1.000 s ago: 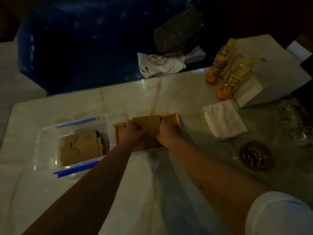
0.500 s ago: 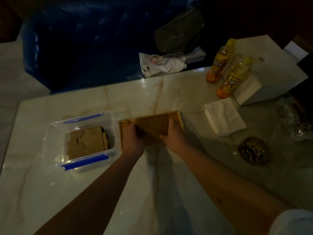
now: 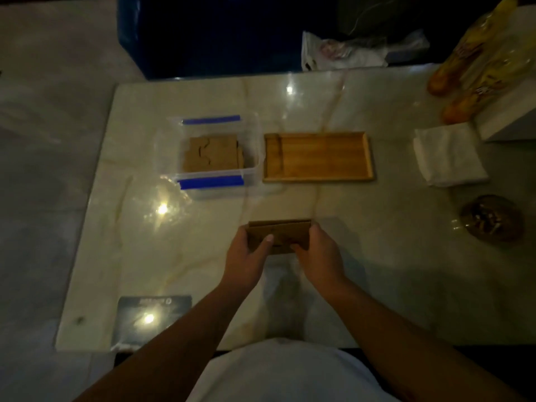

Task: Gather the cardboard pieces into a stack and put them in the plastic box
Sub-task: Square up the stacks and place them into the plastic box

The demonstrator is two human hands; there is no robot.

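A stack of brown cardboard pieces [image 3: 282, 233] is held above the marble table near its front edge. My left hand [image 3: 246, 256] grips its left end and my right hand [image 3: 320, 255] grips its right end. Further back stands the clear plastic box [image 3: 252, 158] with blue clips, and more cardboard puzzle pieces [image 3: 211, 153] lie flat inside it. To the right of the box lies a wooden tray [image 3: 317, 156] with nothing in it.
A folded white cloth [image 3: 448, 155] lies right of the tray. A dark round ashtray [image 3: 493, 217] sits at the right. Two orange bottles [image 3: 475, 68] lean on a white box at the back right. A dark card [image 3: 153, 317] lies at the front left corner.
Both hands lifted the cardboard stack out of the wooden tray and drew it back toward me. The tray now lies bare beside the box.
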